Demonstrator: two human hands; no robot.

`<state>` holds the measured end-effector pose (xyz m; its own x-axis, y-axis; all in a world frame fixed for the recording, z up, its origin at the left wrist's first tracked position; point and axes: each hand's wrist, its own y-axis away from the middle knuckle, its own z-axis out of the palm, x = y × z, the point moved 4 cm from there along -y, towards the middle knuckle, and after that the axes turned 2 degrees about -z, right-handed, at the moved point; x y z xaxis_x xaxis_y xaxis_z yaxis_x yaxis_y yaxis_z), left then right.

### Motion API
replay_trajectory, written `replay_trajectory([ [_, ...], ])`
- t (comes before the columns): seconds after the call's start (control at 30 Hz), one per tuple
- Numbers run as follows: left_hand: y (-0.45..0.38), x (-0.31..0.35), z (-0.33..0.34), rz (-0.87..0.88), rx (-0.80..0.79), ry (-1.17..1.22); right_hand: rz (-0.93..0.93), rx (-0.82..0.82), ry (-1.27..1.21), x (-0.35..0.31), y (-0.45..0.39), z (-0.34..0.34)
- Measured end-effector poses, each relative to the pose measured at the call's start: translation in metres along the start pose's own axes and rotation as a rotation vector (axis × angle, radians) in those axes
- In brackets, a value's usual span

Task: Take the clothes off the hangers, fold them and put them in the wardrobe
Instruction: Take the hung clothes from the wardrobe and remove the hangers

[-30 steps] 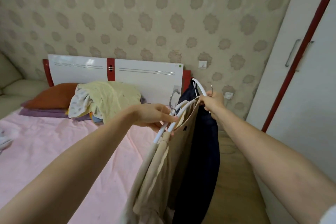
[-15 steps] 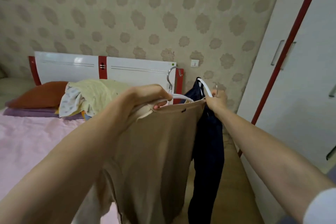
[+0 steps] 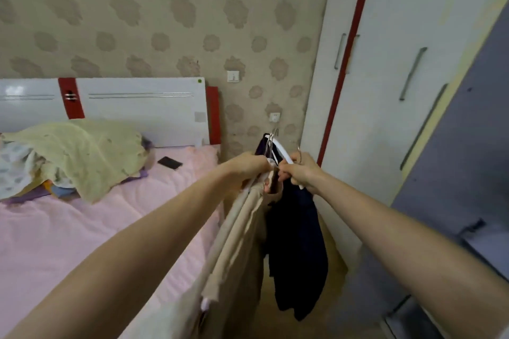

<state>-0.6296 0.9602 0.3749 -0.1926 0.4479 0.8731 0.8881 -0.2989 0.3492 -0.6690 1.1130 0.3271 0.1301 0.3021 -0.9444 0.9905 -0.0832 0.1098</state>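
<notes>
Both my arms reach out in front of me, between the bed and the wardrobe. My left hand (image 3: 249, 166) is closed around the top of the beige garment (image 3: 234, 250), bunching its collar together with the end of its hanger, which is mostly hidden under my fingers (image 3: 266, 188). The beige cloth hangs straight down from that grip in long folds, its lower part falling beside the edge of the pink bed (image 3: 82, 228). My right hand (image 3: 301, 172) is a closed fist just beside the left, almost touching it, clamped on the white hanger (image 3: 282, 153) that carries the dark navy garment (image 3: 298, 250); the white arm of that hanger sticks up and to the left out of my fist, with metal hooks (image 3: 271, 140) showing above both hands. The navy garment hangs down below my right wrist, next to the beige one and on its wardrobe side. The wardrobe (image 3: 385, 91) stands to my right with its white doors shut and a red strip running down between them. On the bed lie a heap of clothes topped by a pale yellow cloth (image 3: 82, 151) and, near it, a black phone (image 3: 170, 163), both well apart from my hands.
</notes>
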Motion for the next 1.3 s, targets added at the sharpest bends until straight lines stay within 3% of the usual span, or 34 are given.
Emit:
replay_trajectory([
  [0.07, -0.002, -0.005, 0.031, -0.016, 0.041, 0.075, 0.045, -0.020, -0.036, 0.019, 0.022, -0.018],
  [0.17, 0.006, -0.004, 0.090, -0.025, -0.069, 0.105, 0.113, -0.020, 0.025, 0.054, 0.063, -0.051],
  [0.3, 0.026, -0.007, 0.176, -0.067, -0.354, -0.007, 0.260, -0.009, 0.088, 0.122, 0.115, -0.096],
  [0.5, 0.021, -0.046, 0.273, -0.226, -0.473, -0.214, 0.485, -0.033, 0.117, 0.200, 0.189, -0.153],
  [0.63, 0.029, -0.022, 0.345, -0.183, -0.511, -0.244, 0.597, 0.134, 0.073, 0.227, 0.238, -0.221],
  [0.77, 0.035, 0.017, 0.405, -0.040, -0.582, -0.311, 0.619, 0.324, 0.059, 0.211, 0.275, -0.291],
  [0.9, 0.049, 0.076, 0.460, 0.068, -0.595, -0.223, 0.596, 0.496, 0.025, 0.194, 0.307, -0.359],
  [1.1, 0.073, 0.169, 0.502, 0.285, -0.655, -0.057, 0.430, 0.814, -0.013, 0.125, 0.342, -0.446],
  [1.3, 0.084, 0.300, 0.528, 0.565, -0.808, 0.068, 0.084, 1.260, -0.074, 0.036, 0.368, -0.525],
])
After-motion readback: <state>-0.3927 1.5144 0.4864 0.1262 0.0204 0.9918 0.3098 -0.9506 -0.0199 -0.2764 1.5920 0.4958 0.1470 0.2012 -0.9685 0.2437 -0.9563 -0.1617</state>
